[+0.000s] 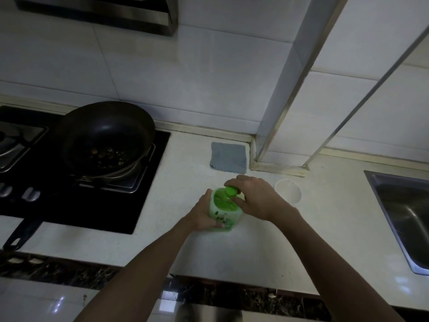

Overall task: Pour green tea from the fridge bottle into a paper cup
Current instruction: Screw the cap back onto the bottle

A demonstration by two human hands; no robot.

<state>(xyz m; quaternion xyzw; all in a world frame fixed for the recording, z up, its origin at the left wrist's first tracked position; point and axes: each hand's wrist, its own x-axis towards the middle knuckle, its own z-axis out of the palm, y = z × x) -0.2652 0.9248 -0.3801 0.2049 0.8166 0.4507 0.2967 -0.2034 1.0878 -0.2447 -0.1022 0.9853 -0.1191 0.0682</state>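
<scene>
bottle [224,213] 1 | cap [231,190] 1 | paper cup [289,190] 1 | pan [104,133] 1 | cloth [228,156] 1 | left hand [202,214] 1 | right hand [255,196] 1

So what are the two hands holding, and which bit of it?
The left hand grips the green tea bottle round its side, and the right hand has its fingers curled round the bottle's green cap.

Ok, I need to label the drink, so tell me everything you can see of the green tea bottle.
The green tea bottle stands roughly upright on the white counter, between the hob and the paper cup. It looks like squarish translucent plastic with a green-and-white label; its bright green cap is on. The left hand grips its body; the right hand pinches the cap. Fill level unclear.
</scene>
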